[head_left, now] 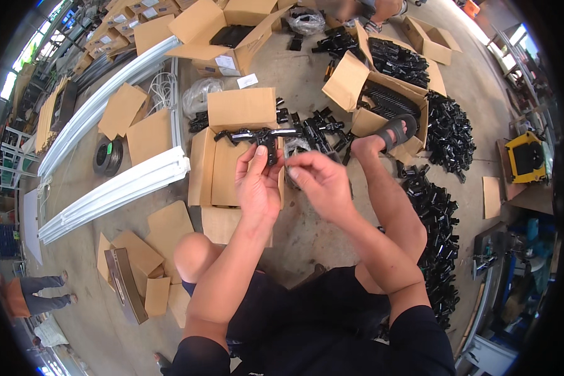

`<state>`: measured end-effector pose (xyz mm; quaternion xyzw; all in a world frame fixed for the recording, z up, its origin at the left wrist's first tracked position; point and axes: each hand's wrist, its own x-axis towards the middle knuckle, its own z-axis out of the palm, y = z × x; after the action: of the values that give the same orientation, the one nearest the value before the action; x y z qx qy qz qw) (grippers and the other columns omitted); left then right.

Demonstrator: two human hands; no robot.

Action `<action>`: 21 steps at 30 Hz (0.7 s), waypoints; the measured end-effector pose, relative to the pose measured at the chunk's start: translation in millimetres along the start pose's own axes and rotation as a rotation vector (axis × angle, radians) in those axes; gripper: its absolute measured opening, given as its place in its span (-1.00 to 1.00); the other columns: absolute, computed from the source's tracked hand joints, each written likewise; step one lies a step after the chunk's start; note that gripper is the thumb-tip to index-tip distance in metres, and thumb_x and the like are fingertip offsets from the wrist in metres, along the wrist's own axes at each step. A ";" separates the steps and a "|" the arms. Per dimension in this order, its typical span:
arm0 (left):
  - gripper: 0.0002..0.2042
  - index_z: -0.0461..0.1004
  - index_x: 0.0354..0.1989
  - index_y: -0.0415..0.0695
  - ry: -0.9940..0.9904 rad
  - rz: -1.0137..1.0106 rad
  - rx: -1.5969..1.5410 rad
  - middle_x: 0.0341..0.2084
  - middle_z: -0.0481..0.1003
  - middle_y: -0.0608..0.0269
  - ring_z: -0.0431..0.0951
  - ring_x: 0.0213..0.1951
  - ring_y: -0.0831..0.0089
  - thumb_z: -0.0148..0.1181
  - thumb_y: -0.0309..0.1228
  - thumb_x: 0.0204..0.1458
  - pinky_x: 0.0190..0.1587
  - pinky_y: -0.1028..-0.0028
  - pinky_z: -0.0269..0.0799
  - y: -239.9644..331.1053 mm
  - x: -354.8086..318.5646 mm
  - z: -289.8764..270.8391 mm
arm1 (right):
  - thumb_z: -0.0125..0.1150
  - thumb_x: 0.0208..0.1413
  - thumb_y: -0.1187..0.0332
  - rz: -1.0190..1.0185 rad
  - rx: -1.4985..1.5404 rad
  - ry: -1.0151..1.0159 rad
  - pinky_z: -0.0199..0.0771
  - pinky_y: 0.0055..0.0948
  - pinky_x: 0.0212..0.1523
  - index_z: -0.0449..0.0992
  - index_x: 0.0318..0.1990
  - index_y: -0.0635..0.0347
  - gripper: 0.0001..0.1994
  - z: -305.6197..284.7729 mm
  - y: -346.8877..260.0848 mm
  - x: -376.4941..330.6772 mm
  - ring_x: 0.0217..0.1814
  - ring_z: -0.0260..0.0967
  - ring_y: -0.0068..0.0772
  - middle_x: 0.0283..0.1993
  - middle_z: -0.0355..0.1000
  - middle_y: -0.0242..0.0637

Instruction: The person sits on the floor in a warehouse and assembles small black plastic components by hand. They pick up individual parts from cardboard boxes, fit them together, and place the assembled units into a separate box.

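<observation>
open box: brown cardboard, flaps spread, directly beyond the fingers of both hands.
black parts pile: heaped on the floor well off to the right of the fingers, running past the knee.
black bracket: long axis runs left-right, roughly level; one end points left past the thumb, the other points right above the right fingertips. short stem drops down into the left grip.
left hand: forearm up from below, palm inward, thumb and fingers closed around the bracket's stem.
right hand: forearm comes in from lower right, fingers curled and pinched together just right of the stem; cannot tell if they hold something small.
bracket look: matte black plastic, thin bar with knobby fittings, same as the loose pieces.
</observation>
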<state>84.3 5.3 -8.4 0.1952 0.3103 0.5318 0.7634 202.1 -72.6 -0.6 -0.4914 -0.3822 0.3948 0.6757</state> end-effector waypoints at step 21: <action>-0.79 0.48 0.02 -0.13 -0.034 0.047 0.025 -0.08 0.60 0.20 0.60 -0.07 0.43 0.28 -0.50 0.24 0.05 0.36 0.54 -18.8 -19.0 21.1 | 0.33 0.24 0.54 0.132 0.298 0.318 0.45 -0.63 -0.24 0.66 -0.10 0.35 -0.87 17.9 7.0 22.4 -0.28 0.43 -0.70 -0.23 0.62 -0.37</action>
<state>107.0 -18.5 0.2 0.2208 0.2993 0.5424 0.7533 193.7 -44.3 -0.5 -0.4662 -0.1755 0.4076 0.7653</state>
